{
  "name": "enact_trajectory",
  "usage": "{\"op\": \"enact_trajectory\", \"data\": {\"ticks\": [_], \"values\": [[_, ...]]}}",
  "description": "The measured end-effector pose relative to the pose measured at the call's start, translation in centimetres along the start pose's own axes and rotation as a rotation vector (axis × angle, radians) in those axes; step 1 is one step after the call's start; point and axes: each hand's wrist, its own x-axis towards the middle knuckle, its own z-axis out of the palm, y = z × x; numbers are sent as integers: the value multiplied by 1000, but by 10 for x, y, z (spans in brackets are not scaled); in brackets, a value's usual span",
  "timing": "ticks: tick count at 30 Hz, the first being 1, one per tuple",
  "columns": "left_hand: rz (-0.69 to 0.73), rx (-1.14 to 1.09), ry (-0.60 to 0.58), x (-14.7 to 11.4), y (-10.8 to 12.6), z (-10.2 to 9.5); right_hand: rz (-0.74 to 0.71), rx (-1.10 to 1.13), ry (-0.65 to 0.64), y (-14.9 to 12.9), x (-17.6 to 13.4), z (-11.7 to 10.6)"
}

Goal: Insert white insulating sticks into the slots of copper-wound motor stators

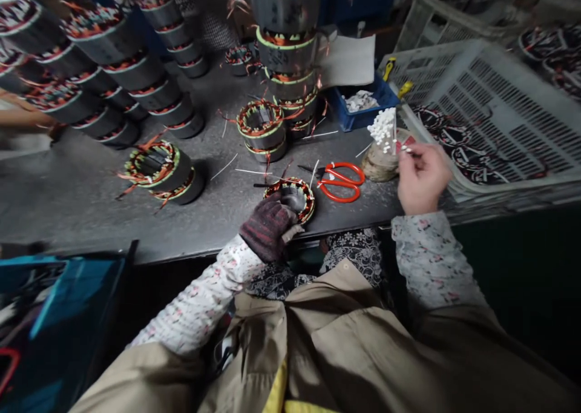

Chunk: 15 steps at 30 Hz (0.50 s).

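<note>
My left hand, in a dark striped knit glove, is closed on the near rim of a stator with copper windings and green-yellow edging, at the table's front edge. To its right lie scissors with orange handles, their blades pointing left. My bare right hand is raised beside a round holder with a bunch of thin white tubes standing in it. Thumb and fingers pinch together, with a small white piece showing at their tips; its full shape is hidden.
Two-tier stator stacks stand on the dark table. Taller stacks rise behind and at left. A blue tray and a pale plastic crate holding wound parts stand at right. Loose white tubes lie about.
</note>
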Motion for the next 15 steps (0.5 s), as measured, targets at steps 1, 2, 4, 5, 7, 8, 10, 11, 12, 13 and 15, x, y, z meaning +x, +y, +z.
{"op": "enact_trajectory", "data": {"ticks": [1, 2, 4, 5, 7, 8, 10, 11, 12, 13, 15], "values": [[-57, 44, 31, -3, 6, 4, 1, 33, 21, -11, -2, -3], [-105, 76, 56, -5, 11, 8, -4, 66, 42, -25, -6, -7], [-173, 106, 93, -8, 19, 13, -69, 107, 88, -52, -16, -15], [-192, 102, 100, -9, 21, 15, -136, 104, 96, -63, -22, -19], [-217, 89, 101, -9, 24, 16, -272, 85, 84, -75, -31, -22], [-225, 90, 96, -8, 25, 15, -309, 81, 70, -76, -35, -22], [-233, 96, 83, -8, 26, 14, -279, 127, 53, -69, -39, -17], [-230, 95, 77, -8, 27, 14, -227, 176, 71, -64, -39, -14], [-235, 95, 71, -8, 27, 14, -172, 227, 93, -59, -38, -10], [-240, 94, 67, -8, 27, 14, -129, 277, 136, -56, -35, -6], [-245, 92, 62, -9, 26, 14, -102, 353, 237, -53, -28, -1]]}}
